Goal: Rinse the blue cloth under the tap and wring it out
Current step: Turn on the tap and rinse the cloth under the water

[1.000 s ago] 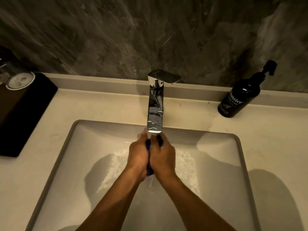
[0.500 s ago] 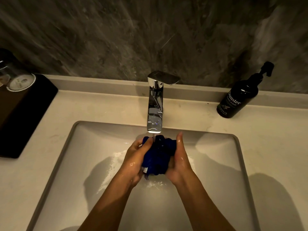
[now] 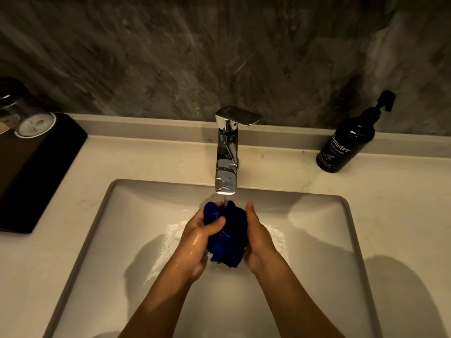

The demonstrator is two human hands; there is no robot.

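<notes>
A bunched, wet blue cloth (image 3: pixel 228 236) sits between my two hands over the white sink basin (image 3: pixel 136 240). My left hand (image 3: pixel 197 237) wraps its left side, with the thumb pressed across the front. My right hand (image 3: pixel 258 240) cups the right side, fingers pointing up. A chrome tap (image 3: pixel 227 164) stands just behind, and a thin stream of water falls from its spout onto the top of the cloth. Water foams white on the basin floor beneath my hands.
A black pump bottle of hand wash (image 3: pixel 346 145) stands on the counter at the back right. A black tray (image 3: pixel 31 167) with glass tumblers (image 3: pixel 29 118) occupies the left counter. A dark stone wall rises behind the tap.
A second ago my hands were pressed tight together on the cloth. They have since parted and moved slightly toward me, and the cloth now shows as a loose bundle between them.
</notes>
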